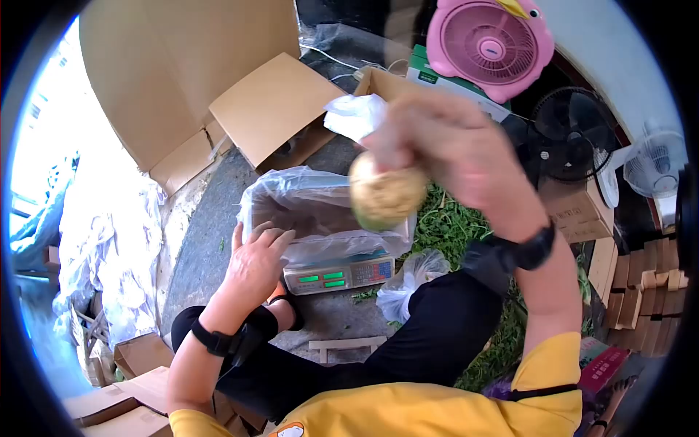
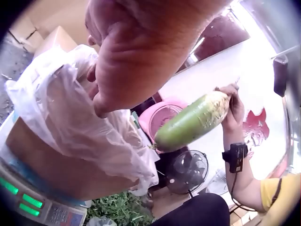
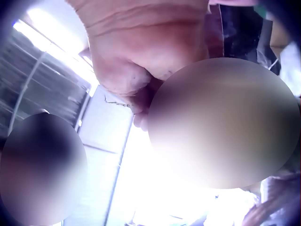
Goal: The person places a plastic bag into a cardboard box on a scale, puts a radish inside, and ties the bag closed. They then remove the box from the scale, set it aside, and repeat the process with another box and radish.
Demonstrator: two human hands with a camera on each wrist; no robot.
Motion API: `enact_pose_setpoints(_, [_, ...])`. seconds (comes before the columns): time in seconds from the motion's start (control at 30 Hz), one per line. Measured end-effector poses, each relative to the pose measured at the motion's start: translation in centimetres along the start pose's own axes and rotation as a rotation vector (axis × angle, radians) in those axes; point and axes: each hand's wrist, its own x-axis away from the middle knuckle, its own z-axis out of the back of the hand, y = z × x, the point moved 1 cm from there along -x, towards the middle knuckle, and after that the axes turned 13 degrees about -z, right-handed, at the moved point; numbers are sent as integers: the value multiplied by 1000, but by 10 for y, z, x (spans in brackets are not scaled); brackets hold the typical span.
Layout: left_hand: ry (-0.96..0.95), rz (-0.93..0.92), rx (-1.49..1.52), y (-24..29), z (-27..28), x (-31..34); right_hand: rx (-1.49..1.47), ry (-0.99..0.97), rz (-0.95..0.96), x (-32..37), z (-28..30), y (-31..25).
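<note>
My raised right hand (image 1: pixel 455 142) grips a thick green radish (image 1: pixel 386 191) by its pale, rough crown end. In the left wrist view the long green radish (image 2: pixel 193 121) slants down from the right hand (image 2: pixel 233 106) to a thin root tip. My left hand (image 1: pixel 255 266) rests at the near left rim of a box lined with clear plastic (image 1: pixel 291 182), its fingers lying over the liner. Under that box is a digital scale (image 1: pixel 338 275) with lit green displays. The right hand (image 3: pixel 146 56) fills the top of the right wrist view beside a large blurred oval.
Loose green leaves (image 1: pixel 451 226) lie on the floor right of the box. A tied plastic bag (image 1: pixel 413 284) is by the right knee. Open cardboard boxes (image 1: pixel 280 105) stand at the back left; a pink fan (image 1: pixel 491 49) and a black fan (image 1: pixel 571 131) stand at the back right.
</note>
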Motion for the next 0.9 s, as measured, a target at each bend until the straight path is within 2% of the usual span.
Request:
enact_pose_setpoints(0.03, [-4, 0, 8, -5, -7, 1, 57, -26, -109, -17, -15, 10])
enact_pose_setpoints(0.1, [25, -15, -41, -10, -16, 2, 156, -161, -105, -49, -42, 37])
enact_pose_setpoints(0.17, [-136, 73, 29, -9, -18, 0, 273, -262, -242, -72, -59, 67])
enact_pose_setpoints(0.27, [-99, 47, -14, -11, -24, 0, 417, -322, -343, -93, -78, 113])
enact_pose_setpoints(0.33, [-92, 65, -3, -14, -27, -2, 693, -317, -458, -102, -84, 144])
enact_pose_setpoints(0.37, [-90, 53, -2, -15, -26, -2, 682, -336, -471, -104, -87, 158])
enact_pose_setpoints(0.43, [-80, 25, -1, -19, -26, -2, 1058, -331, -440, -110, -89, 181])
enact_pose_setpoints(0.47, [-13, 16, -16, -20, -32, 0, 1167, -373, -452, -115, -88, 196])
enact_pose_setpoints(0.5, [-19, 28, -6, -19, -32, 0, 1276, -415, -460, -120, -86, 213])
enact_pose_setpoints(0.53, [-38, 31, 1, -18, -29, -2, 1264, -391, -552, -122, -86, 223])
enact_pose_setpoints(0.57, [-58, 33, 9, -16, -27, -3, 1431, -457, -517, -127, -87, 233])
enact_pose_setpoints(0.63, [-55, 37, 6, -16, -29, -3, 1510, -611, -615, -134, -89, 238])
enact_pose_setpoints(0.67, [-28, 26, -6, -16, -30, -3, 1386, -568, -737, -140, -75, 278])
enact_pose_setpoints(0.7, [0, 13, -19, -17, -30, -3, 1247, -496, -858, -136, -73, 271])
enact_pose_setpoints(0.77, [9, 16, -23, -18, -30, -3, 1286, -545, -796, -137, -77, 246])
enact_pose_setpoints(0.8, [50, -5, -29, -18, -28, -3, 1418, -637, -785, -142, -74, 246])
enact_pose_setpoints(0.83, [87, -28, -38, -19, -27, -3, 1472, -700, -693, -139, -78, 221])
enact_pose_setpoints(0.9, [128, -38, -35, -22, -23, -2, 1097, -599, -584, -133, -69, 192])
